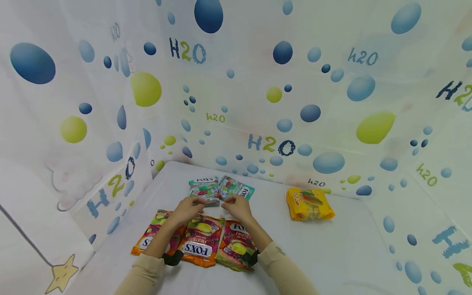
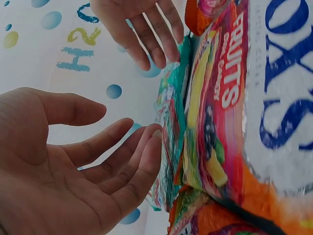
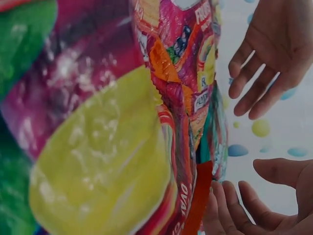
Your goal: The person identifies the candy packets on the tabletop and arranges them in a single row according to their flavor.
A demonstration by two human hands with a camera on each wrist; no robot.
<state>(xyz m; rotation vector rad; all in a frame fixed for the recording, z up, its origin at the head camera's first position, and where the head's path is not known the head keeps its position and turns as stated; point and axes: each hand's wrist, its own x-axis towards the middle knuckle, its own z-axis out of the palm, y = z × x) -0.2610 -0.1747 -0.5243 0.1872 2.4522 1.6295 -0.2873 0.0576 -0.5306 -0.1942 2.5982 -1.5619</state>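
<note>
Both hands hover with fingers loosely bent and nothing in them. My left hand is above the far end of the red and orange candy bags, close to the left teal candy bag. Opposite it, my right hand is near the lower edge of the right teal candy bag. Three FOX'S Fruits candy bags lie in a row beneath the arms: a left bag partly hidden by the forearm, a middle bag and a right bag. In the left wrist view, thumb and fingers stand apart.
A yellow candy bag with a mango picture lies by itself to the right on the white table. Curtains printed with blue and green drops rise behind and at both sides. Black wrist straps sit at both cuffs.
</note>
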